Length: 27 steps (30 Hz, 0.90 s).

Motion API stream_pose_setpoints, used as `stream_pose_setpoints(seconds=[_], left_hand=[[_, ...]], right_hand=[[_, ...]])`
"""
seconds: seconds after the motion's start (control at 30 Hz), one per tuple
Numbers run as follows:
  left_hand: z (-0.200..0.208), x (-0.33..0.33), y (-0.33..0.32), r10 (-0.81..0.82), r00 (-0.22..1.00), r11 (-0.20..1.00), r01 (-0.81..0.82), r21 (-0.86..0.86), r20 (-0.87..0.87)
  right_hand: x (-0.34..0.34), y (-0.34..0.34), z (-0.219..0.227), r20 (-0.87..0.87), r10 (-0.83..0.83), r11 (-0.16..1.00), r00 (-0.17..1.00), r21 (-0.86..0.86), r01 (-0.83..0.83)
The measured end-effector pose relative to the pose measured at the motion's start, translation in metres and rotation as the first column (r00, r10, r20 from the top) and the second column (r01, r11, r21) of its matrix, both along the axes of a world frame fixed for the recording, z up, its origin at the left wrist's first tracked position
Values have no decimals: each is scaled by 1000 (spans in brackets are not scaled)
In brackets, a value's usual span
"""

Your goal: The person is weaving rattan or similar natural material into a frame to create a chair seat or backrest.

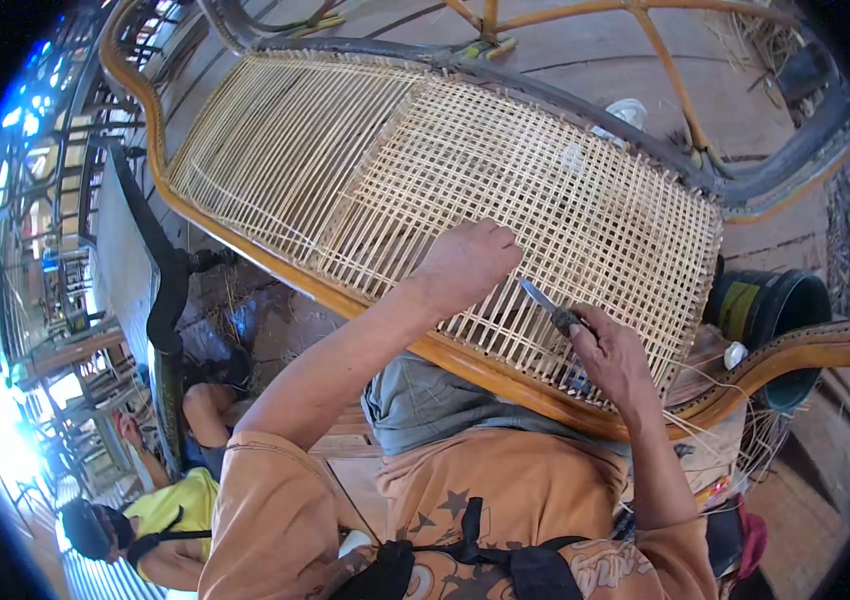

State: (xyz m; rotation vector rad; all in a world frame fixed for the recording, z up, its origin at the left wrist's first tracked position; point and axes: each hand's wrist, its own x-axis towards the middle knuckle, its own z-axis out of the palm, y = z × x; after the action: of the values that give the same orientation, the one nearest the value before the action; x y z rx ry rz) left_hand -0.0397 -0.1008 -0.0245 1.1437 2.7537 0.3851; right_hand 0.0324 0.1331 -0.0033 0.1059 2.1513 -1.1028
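Note:
A cane panel (535, 165) stretches across a curved brown wooden frame (445, 350) in front of me. Its right part is woven in a grid, while the left part has strands running mostly one way. My left hand (470, 262) lies closed on the weave near the middle, its fingertips tucked out of sight. To its right and nearer me, my right hand (613, 360) grips the dark handle of a small knife (539, 295). The blade points up and left toward my left hand, just over the strands at the panel's near side.
A dark green bucket (795, 300) stands at the right, beyond the frame's curved arm. Loose cane strips (760, 440) hang below it. At the lower left sits a person in a yellow top (177, 508), beside a dark curved furniture piece (145, 260). A clear crumpled plastic item (627, 112) lies beyond the panel.

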Motion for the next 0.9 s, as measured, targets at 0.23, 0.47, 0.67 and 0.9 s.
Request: stream_pose_setpoints(seconds=[0.23,0.47,0.67,0.9], left_hand=[[-3,-13,3,-130,985,978,146,-147,116],[-8,-18,3,-207,974,971,216,-104,90],[15,30,8,58,986,998,-58,-5,159],[19,48,25,218,943,976,-210,-58,251]], right_hand=[[-5,-11,-8,-29,12,1000,1000,-1,-12],[2,-11,-23,-318,-74,997,945,-34,67],[10,16,9,-33,-95,994,995,50,97],[6,29,7,-89,-5,1000,996,5,5]])
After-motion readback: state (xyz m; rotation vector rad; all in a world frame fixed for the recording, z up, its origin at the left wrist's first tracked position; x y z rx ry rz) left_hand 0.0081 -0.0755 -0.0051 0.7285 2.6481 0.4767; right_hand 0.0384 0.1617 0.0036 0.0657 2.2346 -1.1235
